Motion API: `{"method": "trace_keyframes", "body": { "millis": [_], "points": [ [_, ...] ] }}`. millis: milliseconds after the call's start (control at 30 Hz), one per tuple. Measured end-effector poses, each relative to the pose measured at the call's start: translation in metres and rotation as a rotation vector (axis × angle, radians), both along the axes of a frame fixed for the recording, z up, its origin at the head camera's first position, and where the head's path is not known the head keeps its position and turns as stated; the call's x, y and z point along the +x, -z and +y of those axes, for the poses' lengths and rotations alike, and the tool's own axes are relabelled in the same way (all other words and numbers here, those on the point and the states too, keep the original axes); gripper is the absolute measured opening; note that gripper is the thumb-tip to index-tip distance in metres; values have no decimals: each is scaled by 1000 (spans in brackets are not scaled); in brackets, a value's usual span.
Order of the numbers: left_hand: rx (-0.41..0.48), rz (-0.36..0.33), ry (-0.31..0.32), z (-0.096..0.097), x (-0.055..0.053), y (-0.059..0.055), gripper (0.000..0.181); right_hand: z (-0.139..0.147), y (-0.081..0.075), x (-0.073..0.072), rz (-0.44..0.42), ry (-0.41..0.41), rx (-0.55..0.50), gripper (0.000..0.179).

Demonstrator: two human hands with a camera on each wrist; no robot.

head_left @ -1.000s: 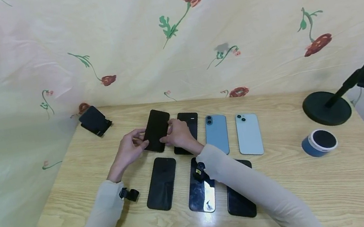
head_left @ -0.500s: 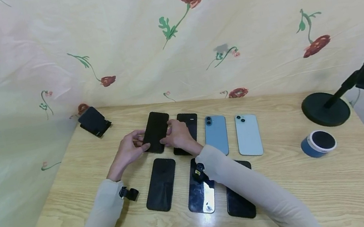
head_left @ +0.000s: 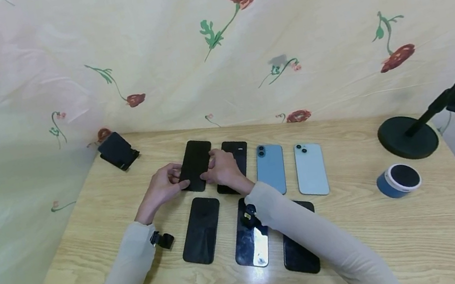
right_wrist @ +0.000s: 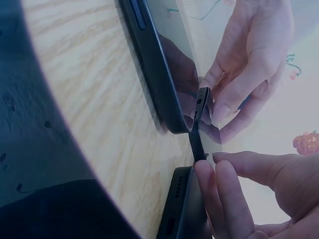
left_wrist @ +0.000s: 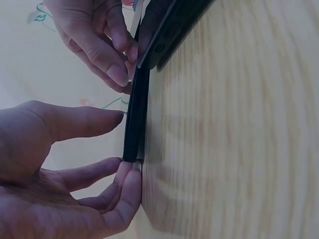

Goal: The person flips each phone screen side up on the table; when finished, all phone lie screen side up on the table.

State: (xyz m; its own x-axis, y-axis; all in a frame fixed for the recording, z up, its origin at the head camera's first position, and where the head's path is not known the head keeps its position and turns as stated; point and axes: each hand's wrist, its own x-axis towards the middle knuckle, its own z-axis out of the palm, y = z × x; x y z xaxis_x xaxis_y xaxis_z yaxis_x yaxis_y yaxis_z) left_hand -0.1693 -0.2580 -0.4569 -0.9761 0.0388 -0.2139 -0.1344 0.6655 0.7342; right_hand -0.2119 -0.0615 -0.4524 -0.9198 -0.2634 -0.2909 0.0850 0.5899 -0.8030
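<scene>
A black phone (head_left: pixel 196 164) lies screen up at the back left of the table, low over the wood. My left hand (head_left: pixel 163 184) pinches its left edge near the bottom corner, thumb above and fingers at the side. On the opposite edge my right hand (head_left: pixel 224 168) pinches it between thumb and fingers. The left wrist view shows the phone's thin side (left_wrist: pixel 135 119) almost level with the tabletop. Right beside it, partly hidden under my right hand, is a dark phone (head_left: pixel 238 152). A black phone (head_left: pixel 201 230) lies in front, nearer me.
Under my right forearm are a glossy black phone (head_left: pixel 248 247) and another black phone (head_left: pixel 299 253), both partly covered. A blue phone (head_left: pixel 271 170) and a pale blue phone (head_left: pixel 311 170) lie camera side up. Around them stand a folded black stand (head_left: pixel 118 150), a round-based holder (head_left: pixel 409 136) and a blue-white cylinder (head_left: pixel 399 180).
The far end of the held phone has come down slightly since a second ago. Both hands keep nearly the same place and grip.
</scene>
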Motion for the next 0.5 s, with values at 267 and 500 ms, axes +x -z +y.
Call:
{"method": "trace_keyframes", "body": {
  "millis": [267, 500],
  "points": [
    [-6, -36, -5, 2, -2, -4, 58, 0, 0, -1, -10, 16, -15, 80],
    [9, -54, -15, 2, -1, -1, 62, 5, 0, 1, -25, -10, -42, 81]
  ]
}}
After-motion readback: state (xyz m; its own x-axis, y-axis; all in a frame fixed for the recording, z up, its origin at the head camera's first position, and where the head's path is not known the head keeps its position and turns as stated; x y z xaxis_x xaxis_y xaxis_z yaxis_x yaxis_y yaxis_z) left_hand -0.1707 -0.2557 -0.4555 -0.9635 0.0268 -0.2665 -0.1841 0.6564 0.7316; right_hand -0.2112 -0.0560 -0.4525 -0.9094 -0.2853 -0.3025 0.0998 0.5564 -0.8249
